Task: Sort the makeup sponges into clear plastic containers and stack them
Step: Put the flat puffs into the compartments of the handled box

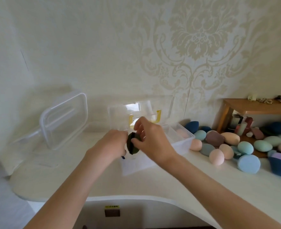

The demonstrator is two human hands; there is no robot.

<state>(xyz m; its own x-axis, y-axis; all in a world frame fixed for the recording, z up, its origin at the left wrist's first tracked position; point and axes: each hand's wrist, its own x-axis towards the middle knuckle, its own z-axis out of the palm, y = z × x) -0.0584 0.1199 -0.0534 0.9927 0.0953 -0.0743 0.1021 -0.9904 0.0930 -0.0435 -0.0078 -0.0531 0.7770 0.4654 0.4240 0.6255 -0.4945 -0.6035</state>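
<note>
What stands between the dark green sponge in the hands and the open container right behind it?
Nothing visible. Both hands, left and right, hold the dark green sponge directly over the open container, whose lid is swung back.

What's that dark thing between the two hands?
A dark green makeup sponge. In the head view the left hand holds it on one side and the right hand pinches it from the other, above the open clear container.
</note>
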